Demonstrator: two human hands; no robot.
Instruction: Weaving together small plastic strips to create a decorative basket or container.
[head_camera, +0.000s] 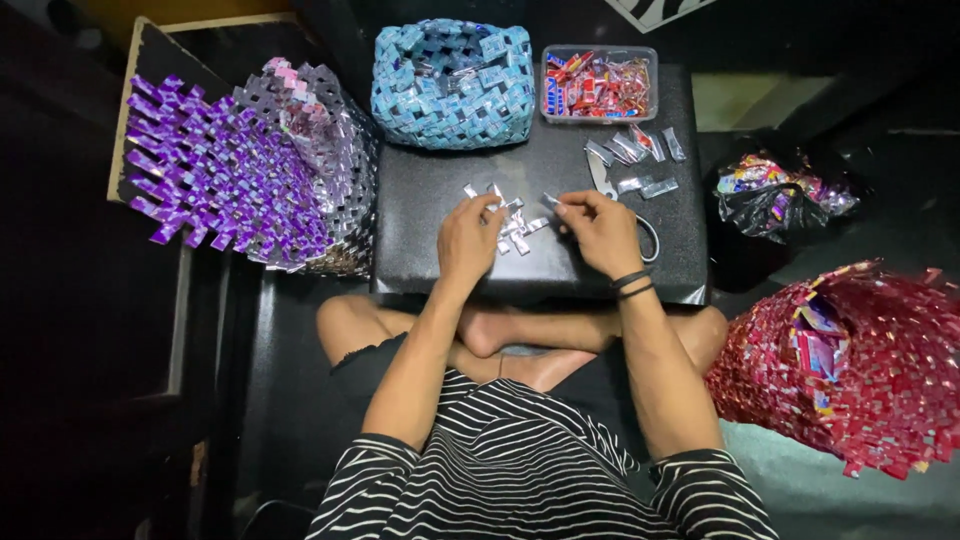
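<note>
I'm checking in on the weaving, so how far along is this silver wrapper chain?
Looks early. Done: a short woven chain of folded silver wrapper links lies under the left hand. In hand: the right hand pinches one folded silver strip. Left: several loose folded strips wait by the scissors, and the clear tub of red wrappers appears full.

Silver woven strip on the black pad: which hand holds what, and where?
The left hand presses the silver woven strip at its left end; the right hand pinches a small folded silver piece by its right end.
</note>
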